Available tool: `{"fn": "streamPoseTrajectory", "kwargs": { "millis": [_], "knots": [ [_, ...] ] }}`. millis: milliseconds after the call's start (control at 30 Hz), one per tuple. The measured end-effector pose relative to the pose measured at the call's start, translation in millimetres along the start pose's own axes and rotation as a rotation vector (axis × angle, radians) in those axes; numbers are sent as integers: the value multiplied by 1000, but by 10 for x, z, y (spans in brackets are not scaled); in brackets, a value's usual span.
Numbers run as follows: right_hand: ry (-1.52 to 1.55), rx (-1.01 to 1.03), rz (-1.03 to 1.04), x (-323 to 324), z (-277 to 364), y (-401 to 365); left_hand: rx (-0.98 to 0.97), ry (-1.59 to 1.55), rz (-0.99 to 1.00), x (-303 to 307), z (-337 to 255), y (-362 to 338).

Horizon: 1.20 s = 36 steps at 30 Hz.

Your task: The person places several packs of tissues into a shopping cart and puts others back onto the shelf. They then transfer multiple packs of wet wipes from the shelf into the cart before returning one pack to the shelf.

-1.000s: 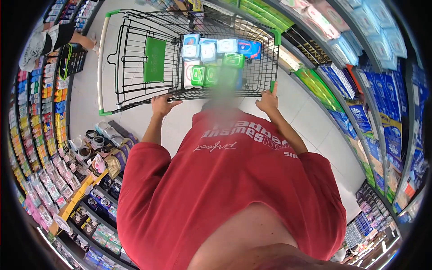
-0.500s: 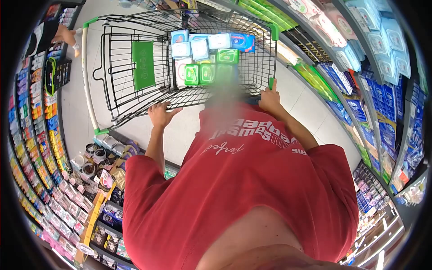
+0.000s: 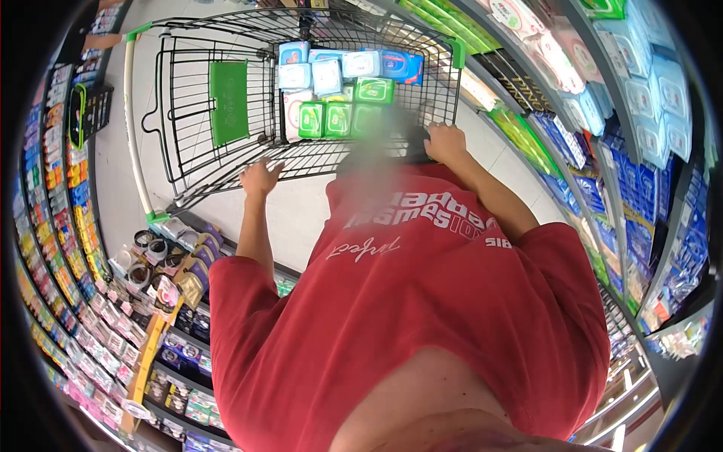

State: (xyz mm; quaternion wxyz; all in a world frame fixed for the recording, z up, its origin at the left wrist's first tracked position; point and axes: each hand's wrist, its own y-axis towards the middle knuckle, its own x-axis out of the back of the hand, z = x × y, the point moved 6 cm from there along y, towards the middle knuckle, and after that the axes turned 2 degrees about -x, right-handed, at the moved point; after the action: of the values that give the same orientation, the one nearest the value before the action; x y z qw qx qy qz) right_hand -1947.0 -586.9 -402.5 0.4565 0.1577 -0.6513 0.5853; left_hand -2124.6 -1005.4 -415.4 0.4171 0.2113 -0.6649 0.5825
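A black wire shopping cart [image 3: 226, 184] with green corner pieces stands in front of me, its near side towards my body. My left hand [image 3: 260, 178] is closed at the rim of that near side, its thumb stretched out to the right. At the near right corner, my right hand [image 3: 447, 143] is closed on the cart's edge; part of its grip is hidden. Inside lie several packs of wipes: light blue and white packs [image 3: 327, 77], green packs [image 3: 339, 119] and a darker blue pack [image 3: 403, 66]. A blurred patch covers part of the cart's near side.
Shelves of light blue wipe packs [image 3: 646, 98] and dark blue packages [image 3: 640, 188] line the right. On the left are racks of small colourful packets [image 3: 79, 188] and a stand with round black items [image 3: 139, 275]. Another person's arm [image 3: 103, 41] shows at the upper left.
The cart and its packs have shifted slightly left and up in view. My right hand has moved up and left, its raised finger now curled. The other person has mostly left view.
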Motion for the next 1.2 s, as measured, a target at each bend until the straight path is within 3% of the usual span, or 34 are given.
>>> {"fn": "streamPoseTrajectory", "kwargs": {
  "millis": [200, 267, 333, 400, 467, 533, 567, 600, 633, 667, 700, 733, 800, 900, 1000, 1033, 1133, 1200],
  "knots": [
    [38, 172, 46, 40, -131, 437, 113, 264, 130, -50, -500, 377],
    [68, 170, 121, -40, -112, 614, 88, 281, 394, -132, -522, 456],
    [135, 235, -17, -110, -21, 828, -84, 367, 523, -189, -562, 509],
    [182, 272, 23, -336, 57, 1062, -153, 342, 617, -235, -586, 633],
    [179, 297, -132, -403, 136, 1284, -247, 105, 359, -594, -669, 970],
    [237, 242, -92, -547, 229, 1545, -102, -311, 163, -573, -1039, 1171],
    [230, 254, -114, -577, 270, 1653, -45, -554, 221, -628, -1294, 1262],
    [220, 264, -135, -600, 296, 1747, -124, -743, 71, -805, -1512, 1389],
    [214, 258, -120, -636, 329, 1851, 2, -956, 43, -811, -1772, 1392],
    [217, 247, -112, -646, 314, 1935, 76, -1007, 15, -956, -2027, 1500],
    [200, 247, -25, -683, 342, 1999, -1, -994, -67, -1109, -2198, 1604],
    [182, 247, 60, -737, 355, 2043, 74, -1276, 39, -1159, -2390, 1643],
    [158, 266, 21, -771, 348, 2086, 128, -1258, 87, -759, -2609, 1572],
    [293, 304, -6, -775, 324, 2082, 102, -1330, 208, -1499, -2475, 1950],
    [332, 330, -16, -723, 331, 1995, 125, -1231, 252, -1214, -2385, 1873],
    [337, 331, -33, -661, 329, 1944, 89, -1173, 164, -1205, -2349, 1867],
    [403, 298, -49, -455, 284, 1670, -19, -1101, 183, -920, -2319, 1704],
    [455, 305, -124, -316, 265, 1460, -152, -1140, 173, -1129, -2217, 1728]
  ]
}}
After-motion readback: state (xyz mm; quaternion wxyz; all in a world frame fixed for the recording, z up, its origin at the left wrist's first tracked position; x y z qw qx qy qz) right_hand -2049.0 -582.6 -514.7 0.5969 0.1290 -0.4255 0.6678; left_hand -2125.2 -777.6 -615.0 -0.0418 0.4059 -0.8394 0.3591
